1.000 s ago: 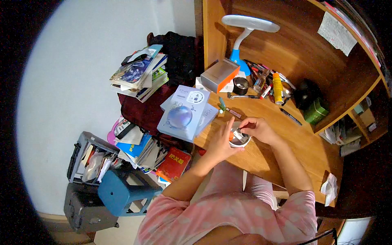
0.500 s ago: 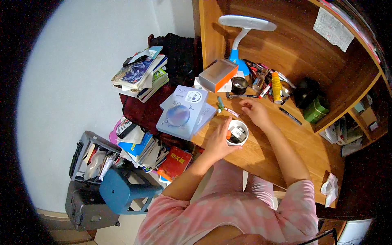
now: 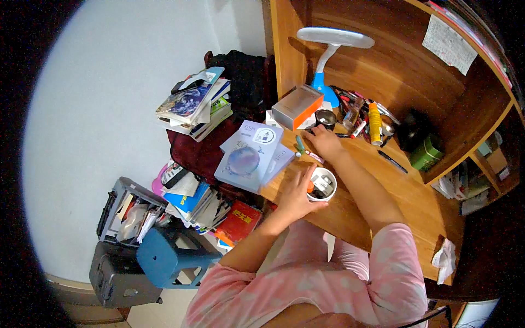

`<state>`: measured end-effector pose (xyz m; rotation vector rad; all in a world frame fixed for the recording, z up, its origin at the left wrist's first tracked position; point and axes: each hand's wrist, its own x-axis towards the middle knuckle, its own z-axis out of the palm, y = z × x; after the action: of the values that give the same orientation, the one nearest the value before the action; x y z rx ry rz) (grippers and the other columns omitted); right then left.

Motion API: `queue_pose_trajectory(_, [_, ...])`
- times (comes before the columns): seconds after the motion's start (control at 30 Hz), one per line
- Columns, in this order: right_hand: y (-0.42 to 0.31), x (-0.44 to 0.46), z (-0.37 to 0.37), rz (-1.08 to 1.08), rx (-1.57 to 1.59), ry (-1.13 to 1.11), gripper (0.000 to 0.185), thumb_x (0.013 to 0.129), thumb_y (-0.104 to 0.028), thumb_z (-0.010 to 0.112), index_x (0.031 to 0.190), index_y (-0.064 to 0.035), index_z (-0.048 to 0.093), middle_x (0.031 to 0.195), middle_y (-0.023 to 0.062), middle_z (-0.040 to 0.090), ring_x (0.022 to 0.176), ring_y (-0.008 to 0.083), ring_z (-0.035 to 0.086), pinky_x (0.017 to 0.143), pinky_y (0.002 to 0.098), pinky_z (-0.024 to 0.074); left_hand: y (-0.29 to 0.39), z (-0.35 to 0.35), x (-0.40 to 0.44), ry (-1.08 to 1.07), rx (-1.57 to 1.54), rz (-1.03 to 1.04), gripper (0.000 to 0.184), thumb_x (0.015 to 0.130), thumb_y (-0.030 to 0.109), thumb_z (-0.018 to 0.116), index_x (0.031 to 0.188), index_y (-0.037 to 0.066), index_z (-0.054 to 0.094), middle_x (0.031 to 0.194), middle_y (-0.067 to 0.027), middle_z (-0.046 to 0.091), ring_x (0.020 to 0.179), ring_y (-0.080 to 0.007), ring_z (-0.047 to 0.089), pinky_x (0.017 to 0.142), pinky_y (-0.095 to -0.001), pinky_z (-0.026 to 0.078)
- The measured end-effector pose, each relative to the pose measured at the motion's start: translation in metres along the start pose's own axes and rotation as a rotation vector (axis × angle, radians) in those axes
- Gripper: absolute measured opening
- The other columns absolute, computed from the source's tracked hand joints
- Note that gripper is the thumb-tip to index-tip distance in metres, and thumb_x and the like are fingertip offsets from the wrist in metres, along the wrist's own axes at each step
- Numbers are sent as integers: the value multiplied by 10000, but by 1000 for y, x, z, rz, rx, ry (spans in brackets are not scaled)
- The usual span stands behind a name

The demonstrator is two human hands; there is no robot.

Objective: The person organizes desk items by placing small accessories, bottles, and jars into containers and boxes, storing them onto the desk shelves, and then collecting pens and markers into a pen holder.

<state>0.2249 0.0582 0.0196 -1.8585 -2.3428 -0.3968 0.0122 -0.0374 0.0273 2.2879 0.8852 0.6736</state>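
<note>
My left hand is wrapped round the left side of a white cup, which holds an orange item and several small grey and white pieces. My right hand reaches over the desk to a dark pen-like item, just below a round black-rimmed container; its fingertips are bent down, and whether they grip anything cannot be made out. Between the hands lie a pink and white tube and a small green item.
Light blue boxes lie left of the hands. A grey and orange box, a lamp, a yellow tube and pens stand or lie behind. A black pen is on the right, a crumpled tissue at the desk's corner.
My right hand has left the cup and moved away over the desk to the items near the round container. My left hand still holds the cup. The view has shifted slightly.
</note>
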Motion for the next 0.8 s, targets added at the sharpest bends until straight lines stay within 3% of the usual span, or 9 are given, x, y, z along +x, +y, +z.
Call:
queue_pose_trajectory(0.23, [-2,6,3,-96,-42,-1,280,853,-150,551,1100,-89,668,1102,127,623,1029,302,605,860,400,528,-6,4,1,68,-16,99,1059,631,416,858,1467,106,286,1292,-230,478,1165,-423,515,960,-494,439])
queue_pose_trajectory(0.33, [-6,-5,4,-77,117,105,306,840,-130,561,1127,-163,661,1036,99,610,984,301,632,824,401,532,-8,5,1,72,-41,113,1048,634,413,858,1462,100,297,1296,-233,472,1165,-425,512,964,-493,436])
queue_pose_trajectory(0.53, [-7,-21,-13,-76,261,146,243,840,-117,570,1070,-124,648,1055,117,624,971,324,637,810,413,533,-8,6,-1,54,-63,86,1055,631,384,867,1472,116,289,1298,-238,465,1180,-429,502,977,-491,429])
queue_pose_trajectory(0.63, [-5,-25,-10,96,317,9,225,815,-85,603,1037,-96,636,1053,143,626,973,342,626,812,418,520,-7,5,0,36,-68,67,1065,628,368,872,1476,115,280,1308,-245,459,1192,-432,494,994,-491,420])
queue_pose_trajectory(0.8, [1,-48,-10,213,788,230,242,849,-82,653,1089,-66,625,978,132,648,905,257,644,780,376,510,-17,14,0,77,-105,121,1089,630,352,875,1476,64,254,1362,-259,430,1222,-435,476,1022,-483,404])
